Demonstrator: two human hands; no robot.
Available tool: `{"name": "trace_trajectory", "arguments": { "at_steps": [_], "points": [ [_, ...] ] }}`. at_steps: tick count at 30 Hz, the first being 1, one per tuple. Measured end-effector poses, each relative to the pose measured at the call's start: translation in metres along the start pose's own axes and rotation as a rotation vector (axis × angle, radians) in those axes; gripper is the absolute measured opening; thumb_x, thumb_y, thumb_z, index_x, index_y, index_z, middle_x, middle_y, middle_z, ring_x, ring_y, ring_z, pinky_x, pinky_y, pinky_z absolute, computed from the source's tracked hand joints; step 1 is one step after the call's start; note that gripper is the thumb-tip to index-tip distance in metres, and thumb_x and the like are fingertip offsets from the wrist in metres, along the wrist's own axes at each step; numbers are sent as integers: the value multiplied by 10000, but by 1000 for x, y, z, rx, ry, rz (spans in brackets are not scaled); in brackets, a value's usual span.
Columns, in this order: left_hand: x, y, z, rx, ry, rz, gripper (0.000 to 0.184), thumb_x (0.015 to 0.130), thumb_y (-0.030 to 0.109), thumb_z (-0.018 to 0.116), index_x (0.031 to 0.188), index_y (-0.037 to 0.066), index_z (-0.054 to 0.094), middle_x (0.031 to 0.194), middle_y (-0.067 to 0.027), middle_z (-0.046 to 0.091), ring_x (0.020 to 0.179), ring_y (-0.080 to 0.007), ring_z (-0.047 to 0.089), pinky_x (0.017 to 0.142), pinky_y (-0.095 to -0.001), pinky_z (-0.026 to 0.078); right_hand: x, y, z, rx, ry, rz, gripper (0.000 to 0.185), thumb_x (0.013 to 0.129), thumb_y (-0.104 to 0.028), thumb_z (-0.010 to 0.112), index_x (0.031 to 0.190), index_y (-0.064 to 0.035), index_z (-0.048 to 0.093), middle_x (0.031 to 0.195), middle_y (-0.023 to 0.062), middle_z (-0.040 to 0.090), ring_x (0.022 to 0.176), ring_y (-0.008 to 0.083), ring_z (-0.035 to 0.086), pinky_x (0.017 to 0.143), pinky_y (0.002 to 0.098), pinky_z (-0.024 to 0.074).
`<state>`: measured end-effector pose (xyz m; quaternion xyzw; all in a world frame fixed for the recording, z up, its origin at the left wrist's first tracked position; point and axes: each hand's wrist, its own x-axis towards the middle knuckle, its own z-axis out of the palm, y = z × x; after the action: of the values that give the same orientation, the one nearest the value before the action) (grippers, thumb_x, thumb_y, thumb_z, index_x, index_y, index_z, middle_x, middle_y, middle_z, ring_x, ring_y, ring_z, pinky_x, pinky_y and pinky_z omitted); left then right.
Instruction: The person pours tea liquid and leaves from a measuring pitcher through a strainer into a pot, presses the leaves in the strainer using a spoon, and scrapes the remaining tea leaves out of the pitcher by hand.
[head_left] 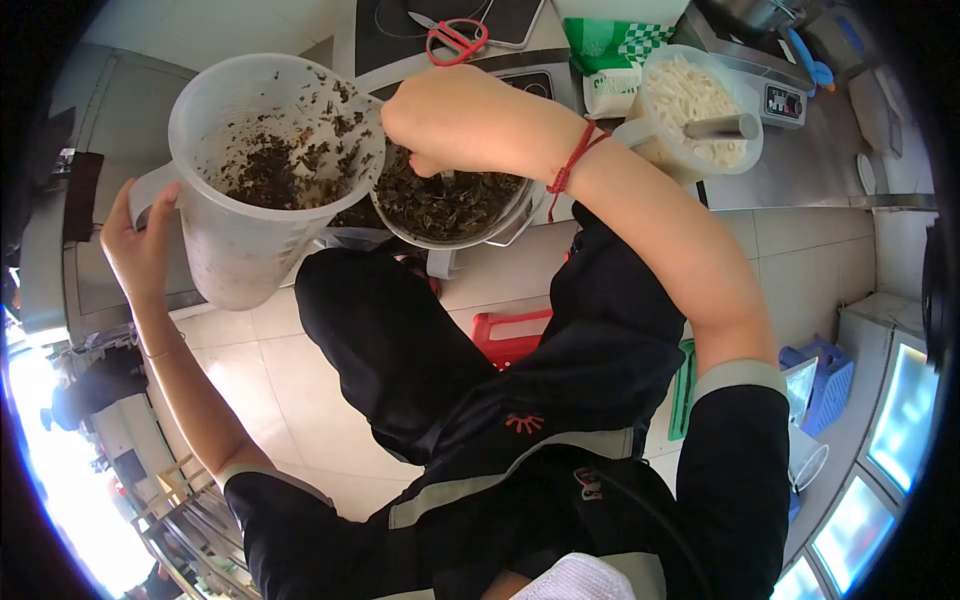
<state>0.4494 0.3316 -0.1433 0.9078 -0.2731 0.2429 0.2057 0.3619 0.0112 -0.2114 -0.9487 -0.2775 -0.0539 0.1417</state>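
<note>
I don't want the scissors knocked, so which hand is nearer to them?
Right. The right hand is over the container of dark leaves, just below the scissors in the picture; the left hand is farther off, holding the handle of the large pitcher.

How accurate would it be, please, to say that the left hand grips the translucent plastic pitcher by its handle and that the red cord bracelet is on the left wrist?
Only the bracelet's side is wrong: in the head view, the red cord bracelet is on the right wrist. The left hand does grip the translucent plastic pitcher by its handle.
</note>
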Motion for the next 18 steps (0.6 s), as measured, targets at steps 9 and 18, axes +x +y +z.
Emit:
{"name": "trace_trajectory", "arguments": {
  "at_steps": [9, 18],
  "points": [
    [-4, -8, 10, -79, 32, -52, 321, 777, 206, 689, 948, -52, 603, 778, -35, 624, 682, -55, 522, 618, -189, 435, -1, -6, 22, 10, 45, 10, 182, 587, -112, 678, 701, 22, 632, 690, 187, 607, 666, 344, 615, 575, 407, 502],
    [-43, 11, -1, -104, 195, -135, 356, 781, 261, 682, 943, -49, 615, 780, -35, 631, 679, -61, 524, 615, -194, 429, -53, 44, -4, 58, 101, 130, 205, 600, -160, 613, 513, -1, 517, 472, 108, 495, 465, 260, 527, 470, 345, 418]
  ]
}}
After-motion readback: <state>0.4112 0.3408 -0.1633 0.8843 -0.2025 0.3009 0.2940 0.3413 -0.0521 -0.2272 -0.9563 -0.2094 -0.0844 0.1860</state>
